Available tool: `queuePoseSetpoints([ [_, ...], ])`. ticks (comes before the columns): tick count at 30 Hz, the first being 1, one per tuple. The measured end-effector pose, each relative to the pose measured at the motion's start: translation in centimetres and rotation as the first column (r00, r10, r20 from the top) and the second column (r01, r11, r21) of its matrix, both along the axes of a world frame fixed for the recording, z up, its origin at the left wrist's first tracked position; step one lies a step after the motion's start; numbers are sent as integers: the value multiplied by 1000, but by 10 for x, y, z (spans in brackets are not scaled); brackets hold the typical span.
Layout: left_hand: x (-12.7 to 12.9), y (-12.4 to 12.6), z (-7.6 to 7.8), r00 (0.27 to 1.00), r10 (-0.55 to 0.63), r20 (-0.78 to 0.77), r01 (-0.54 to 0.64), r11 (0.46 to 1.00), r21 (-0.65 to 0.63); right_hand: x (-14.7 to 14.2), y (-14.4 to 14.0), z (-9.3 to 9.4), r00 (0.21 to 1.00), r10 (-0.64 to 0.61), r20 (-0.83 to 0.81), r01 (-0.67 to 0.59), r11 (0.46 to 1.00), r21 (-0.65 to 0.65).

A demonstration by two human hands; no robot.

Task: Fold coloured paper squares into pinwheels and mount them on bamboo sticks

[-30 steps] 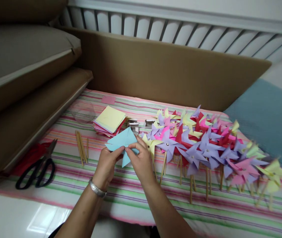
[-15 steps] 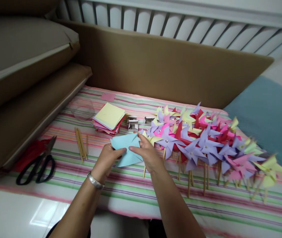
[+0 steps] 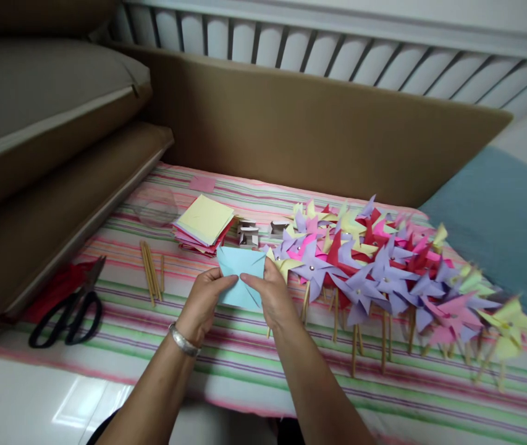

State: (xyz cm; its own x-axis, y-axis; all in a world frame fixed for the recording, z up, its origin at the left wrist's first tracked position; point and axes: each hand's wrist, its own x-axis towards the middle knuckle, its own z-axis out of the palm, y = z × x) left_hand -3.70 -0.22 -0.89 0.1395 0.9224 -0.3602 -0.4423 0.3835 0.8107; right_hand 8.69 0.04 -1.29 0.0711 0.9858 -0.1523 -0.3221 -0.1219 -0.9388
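Observation:
A light-blue square of paper (image 3: 241, 266), with slits running in from its corners, is held up between both hands. My left hand (image 3: 205, 300) grips its left edge, thumb on the face and fingers behind. On the opposite edge my right hand (image 3: 275, 293) pinches it the same way; the two thumb tips nearly meet at the middle. Behind the paper sits a stack of coloured square sheets (image 3: 205, 219), yellow on top. Right of my right hand lie many finished paper pinwheels (image 3: 360, 272) on wooden sticks, in purple, pink, red and yellow.
Black-handled scissors (image 3: 71, 312) lie at the left beside red material (image 3: 62, 290). Several wooden sticks (image 3: 149, 272) rest near the stack. Small open boxes (image 3: 248, 233) stand behind the paper. A brown board (image 3: 309, 123) borders the back, and brown cushions (image 3: 59, 154) rise at the left.
The blue paper has gone from tilted, with its flaps spread apart, to squared up and flat. Both hands have turned slightly with it, still gripping its edges.

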Motion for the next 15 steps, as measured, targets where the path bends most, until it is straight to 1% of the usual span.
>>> queuePoseSetpoints([
  [2,-6,2,1,999,43,-13,-43,999,-14,-1,-2,0,993,-8,120,4,1000,31],
  [3,-10,4,2,997,69,-26,-69,997,-21,-1,-4,1,976,-42,215,29,998,60],
  [4,-14,5,3,994,99,-41,-100,995,-27,0,-6,3,940,-104,326,70,991,115],
  [5,-19,7,4,990,128,-57,-130,991,-33,0,-8,5,880,-177,440,96,975,200],
  [6,-24,8,5,986,154,-71,-157,987,-37,0,-10,7,805,-245,541,84,949,304],
  [7,-30,9,7,981,177,-81,-180,983,-40,0,-12,10,730,-297,616,29,914,405],
  [8,-35,10,8,976,197,-88,-201,979,-43,-1,-14,12,667,-325,670,-60,874,483],
  [9,-40,11,10,973,213,-91,-218,975,-47,-1,-16,13,621,-333,710,-160,833,530],
  [10,-44,11,12,970,227,-91,-232,971,-52,-3,-17,14,588,-326,740,-252,796,551],
  [11,-48,11,13,968,237,-85,-242,969,-55,-4,-17,13,564,-313,764,-326,766,554],
  [12,-51,11,15,966,247,-79,-251,966,-58,-6,-17,12,548,-305,779,-373,744,554],
  [15,-55,12,18,966,251,-66,-255,965,-65,-10,-17,8,519,-301,800,-428,718,548],
])
